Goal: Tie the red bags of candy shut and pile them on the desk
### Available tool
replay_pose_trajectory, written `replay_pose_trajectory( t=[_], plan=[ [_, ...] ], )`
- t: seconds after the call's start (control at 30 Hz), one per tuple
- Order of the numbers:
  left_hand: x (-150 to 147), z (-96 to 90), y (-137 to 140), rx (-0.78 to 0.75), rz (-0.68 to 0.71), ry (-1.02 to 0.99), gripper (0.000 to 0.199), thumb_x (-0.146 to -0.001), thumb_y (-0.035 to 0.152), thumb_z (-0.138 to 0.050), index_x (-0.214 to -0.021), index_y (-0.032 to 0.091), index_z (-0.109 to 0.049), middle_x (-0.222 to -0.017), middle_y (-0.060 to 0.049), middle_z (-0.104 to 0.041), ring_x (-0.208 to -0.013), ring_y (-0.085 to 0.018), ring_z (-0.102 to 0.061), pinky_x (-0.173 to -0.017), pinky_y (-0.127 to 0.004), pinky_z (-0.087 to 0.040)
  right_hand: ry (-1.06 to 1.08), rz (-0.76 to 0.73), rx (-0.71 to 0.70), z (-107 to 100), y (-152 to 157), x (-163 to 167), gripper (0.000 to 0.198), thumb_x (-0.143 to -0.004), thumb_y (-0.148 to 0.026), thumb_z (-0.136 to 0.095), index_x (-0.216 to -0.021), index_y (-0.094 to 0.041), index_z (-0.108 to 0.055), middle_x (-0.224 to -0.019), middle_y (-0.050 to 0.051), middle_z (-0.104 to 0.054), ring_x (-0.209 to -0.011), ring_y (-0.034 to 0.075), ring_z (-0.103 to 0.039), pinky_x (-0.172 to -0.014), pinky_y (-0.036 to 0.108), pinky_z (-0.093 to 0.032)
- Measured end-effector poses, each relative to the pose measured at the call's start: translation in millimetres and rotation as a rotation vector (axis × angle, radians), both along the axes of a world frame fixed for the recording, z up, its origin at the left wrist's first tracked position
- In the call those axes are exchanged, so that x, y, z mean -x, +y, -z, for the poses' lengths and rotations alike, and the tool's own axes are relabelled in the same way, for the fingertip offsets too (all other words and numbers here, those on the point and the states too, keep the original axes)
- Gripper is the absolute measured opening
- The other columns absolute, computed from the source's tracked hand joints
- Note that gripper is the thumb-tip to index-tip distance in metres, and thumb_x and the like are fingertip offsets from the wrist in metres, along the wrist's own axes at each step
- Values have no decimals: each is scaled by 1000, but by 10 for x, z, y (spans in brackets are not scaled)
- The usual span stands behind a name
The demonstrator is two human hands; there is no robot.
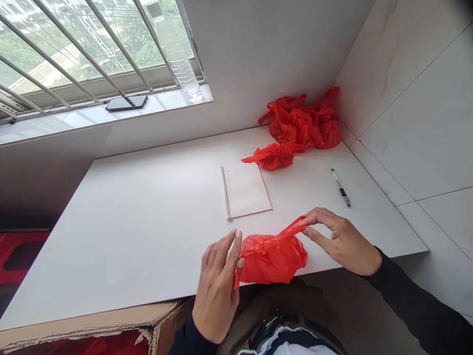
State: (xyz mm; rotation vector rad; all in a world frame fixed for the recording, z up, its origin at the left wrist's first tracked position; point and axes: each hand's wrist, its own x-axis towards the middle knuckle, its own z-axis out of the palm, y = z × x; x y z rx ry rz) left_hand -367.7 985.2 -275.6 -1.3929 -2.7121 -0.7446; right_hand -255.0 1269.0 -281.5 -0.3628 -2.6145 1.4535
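Observation:
A red plastic bag [273, 259] lies bunched at the front edge of the white table, its contents hidden. On its left side my left hand [219, 281] is closed, with thumb and fingers pinching the bag's gathered end. My right hand [338, 236] pinches a twisted handle of the same bag between thumb and fingertips, pulling it out to the upper right. Just beyond the bag lies a pale notebook [247, 191]. To the right of the notebook is a pen [340, 188] with a black grip.
Several tied red bags [303, 121] are heaped in the far right corner, with a smaller red bag [275, 157] in front. The windowsill holds a phone [126, 102] and a clear bottle [181, 64]. A cardboard box [162, 318] stands below the table's front left edge.

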Motion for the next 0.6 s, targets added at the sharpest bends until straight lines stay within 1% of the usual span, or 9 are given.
replay_pose_trajectory(
  t=[0.07, 0.1, 0.17, 0.23, 0.3, 0.37, 0.47, 0.53, 0.6],
  plan=[
    [-8, 83, -183, 30, -158, -102, 54, -102, 21, -44, -154, 36, -42, -139, -9, -59, -126, -28, -52, -103, -51, -46, -110, 62, -45, 181, 92, -156, 23, -101, -42, -53, -97, -25, -67, -107, 7, -67, -103, 24, -60, -63, 32, -48],
    [-15, 97, -232, 13, -243, -200, 46, -103, 29, -44, -148, 35, -51, -132, -10, -62, -121, -28, -54, -99, -50, -47, -134, 68, -47, 246, 110, -210, 23, -100, -44, -54, -95, -25, -67, -112, 7, -66, -108, 25, -59, -68, 33, -51],
    [-45, 80, -228, -96, -421, -477, 42, -102, 44, -46, -138, 31, -62, -127, -10, -64, -117, -28, -58, -101, -50, -47, -123, 58, -11, 307, 89, -253, 20, -96, -43, -59, -89, -25, -64, -124, 7, -62, -121, 26, -55, -91, 41, -52],
    [-102, 54, -111, -304, -620, -767, 51, -98, 55, -49, -138, 27, -62, -132, -10, -64, -123, -28, -58, -109, -47, -43, -89, 41, 84, 300, 8, -211, 19, -93, -40, -64, -84, -24, -56, -135, 7, -57, -128, 27, -52, -106, 49, -44],
    [-186, 80, 66, -521, -784, -939, 60, -94, 60, -54, -144, 26, -55, -145, -9, -58, -136, -27, -51, -118, -43, -36, -38, 28, 211, 290, -107, -105, 24, -91, -37, -64, -81, -23, -48, -137, 8, -56, -127, 26, -54, -107, 50, -43],
    [-284, 175, 248, -611, -836, -962, 70, -94, 60, -55, -153, 26, -42, -160, -8, -41, -149, -26, -34, -124, -42, -26, 31, 17, 301, 328, -237, 31, 24, -94, -36, -62, -83, -24, -44, -137, 9, -58, -126, 26, -55, -109, 49, -42],
    [-436, 354, 448, -535, -773, -899, 75, -99, 61, -42, -162, 27, -21, -171, -6, -15, -157, -25, -10, -128, -47, -12, 77, -31, 335, 449, -450, 176, 16, -100, -40, -53, -103, -24, -51, -134, 11, -61, -125, 24, -58, -110, 45, -44],
    [-537, 401, 496, -500, -752, -834, 69, -101, 60, -34, -161, 28, -24, -171, -5, -12, -158, -25, -4, -128, -50, -5, 47, -76, 338, 484, -595, 143, 23, -104, -41, -45, -115, -23, -53, -127, 11, -65, -118, 23, -63, -105, 42, -49],
    [-633, 346, 465, -492, -760, -748, 61, -102, 57, -35, -156, 30, -40, -166, -7, -22, -156, -26, -12, -128, -50, -7, 16, -49, 352, 447, -699, -9, 26, -104, -43, -43, -115, -23, -56, -123, 10, -67, -114, 25, -66, -101, 40, -52]
  ],
)
